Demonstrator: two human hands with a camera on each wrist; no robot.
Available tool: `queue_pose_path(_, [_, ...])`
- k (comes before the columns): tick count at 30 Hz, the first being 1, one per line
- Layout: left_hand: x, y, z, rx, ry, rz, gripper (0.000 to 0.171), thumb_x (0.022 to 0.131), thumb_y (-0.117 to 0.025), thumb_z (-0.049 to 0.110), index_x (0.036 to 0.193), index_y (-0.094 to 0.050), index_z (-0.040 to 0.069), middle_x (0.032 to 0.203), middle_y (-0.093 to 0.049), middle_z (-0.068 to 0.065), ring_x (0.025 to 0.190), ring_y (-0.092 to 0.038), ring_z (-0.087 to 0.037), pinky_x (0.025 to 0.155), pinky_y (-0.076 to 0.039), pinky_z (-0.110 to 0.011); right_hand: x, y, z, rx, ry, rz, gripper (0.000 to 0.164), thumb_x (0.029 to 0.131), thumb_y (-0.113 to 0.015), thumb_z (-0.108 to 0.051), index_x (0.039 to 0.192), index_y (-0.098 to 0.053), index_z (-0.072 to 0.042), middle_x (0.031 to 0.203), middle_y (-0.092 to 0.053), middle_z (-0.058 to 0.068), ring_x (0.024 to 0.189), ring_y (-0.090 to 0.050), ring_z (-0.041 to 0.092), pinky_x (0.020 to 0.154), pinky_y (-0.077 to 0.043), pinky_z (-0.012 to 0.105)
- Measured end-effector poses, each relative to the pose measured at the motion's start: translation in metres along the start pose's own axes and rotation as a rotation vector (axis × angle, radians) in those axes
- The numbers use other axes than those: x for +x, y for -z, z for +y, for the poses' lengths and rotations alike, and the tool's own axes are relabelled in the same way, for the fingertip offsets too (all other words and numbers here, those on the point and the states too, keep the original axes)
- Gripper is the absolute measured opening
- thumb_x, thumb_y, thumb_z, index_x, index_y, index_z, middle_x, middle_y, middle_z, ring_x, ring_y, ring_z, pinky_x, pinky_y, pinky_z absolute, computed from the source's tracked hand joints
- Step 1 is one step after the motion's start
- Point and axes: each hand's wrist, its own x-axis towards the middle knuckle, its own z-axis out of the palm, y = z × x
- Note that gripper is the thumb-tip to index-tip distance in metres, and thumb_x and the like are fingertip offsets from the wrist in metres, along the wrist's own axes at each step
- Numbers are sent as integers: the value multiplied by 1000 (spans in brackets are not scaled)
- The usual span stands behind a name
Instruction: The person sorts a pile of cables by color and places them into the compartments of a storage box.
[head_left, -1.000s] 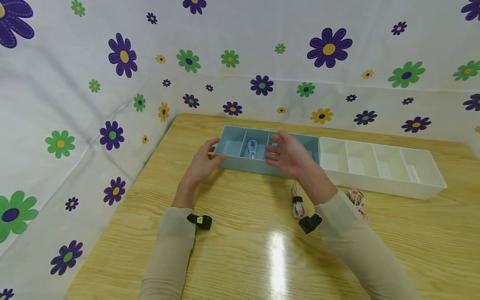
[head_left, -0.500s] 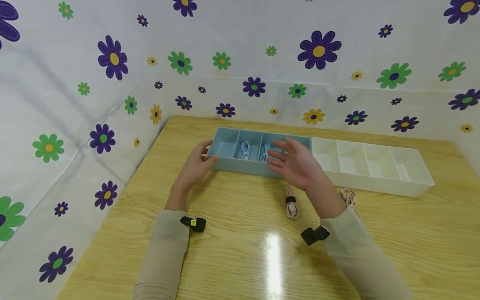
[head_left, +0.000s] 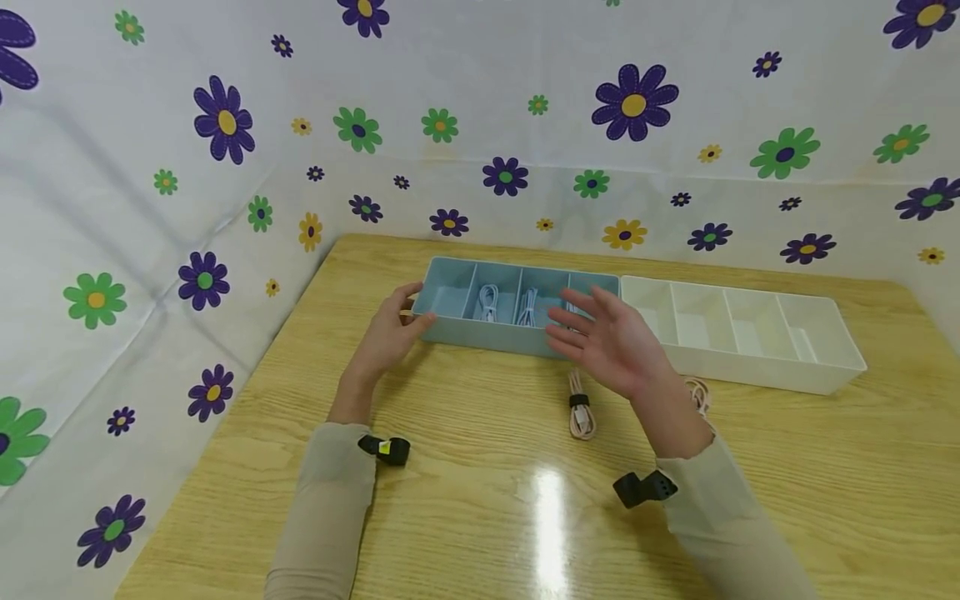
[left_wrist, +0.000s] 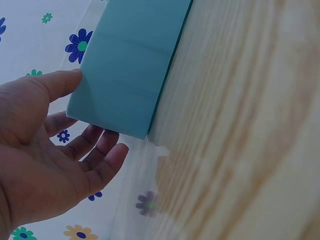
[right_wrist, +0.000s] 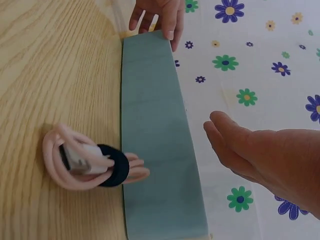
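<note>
My left hand (head_left: 386, 333) holds the left end of a light blue divided storage box (head_left: 487, 333), thumb at the front rim and fingers round the end wall (left_wrist: 112, 75). Its left compartment holds nothing. Bundled pale blue cables lie in the compartments beside it, one cable (head_left: 488, 302) in the second and another cable (head_left: 528, 307) in the third. A bit of pale blue shows in the fourth, mostly behind my right hand (head_left: 611, 342). That hand is held up with fingers extended and nothing in it, overlapping the box's right end in the head view.
A white divided box (head_left: 750, 362) stands end to end with the blue one. In front lies a pink cable (head_left: 581, 417) bound with a black strap. Another pink cable (head_left: 699, 396) is partly hidden by the right forearm. A flowered cloth (head_left: 510, 100) hangs behind the table.
My right hand has drawn back to the right from over the blue box, uncovering the cable in the third compartment. The left hand keeps its hold on the box's end. The head view has shifted slightly.
</note>
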Motion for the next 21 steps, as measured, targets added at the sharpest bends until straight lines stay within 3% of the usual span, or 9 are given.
queue_pose_path(21, [-2,-1,1,13,6,-8,65,103,-55,27,157,-24,7,144,-38,-27,121,-47,-40,101,-41,-52,-44,44,-15,-5,66,-53,64,110,-18,-40,159,8,-9,165,9,17,152,2,38,120,-7,44])
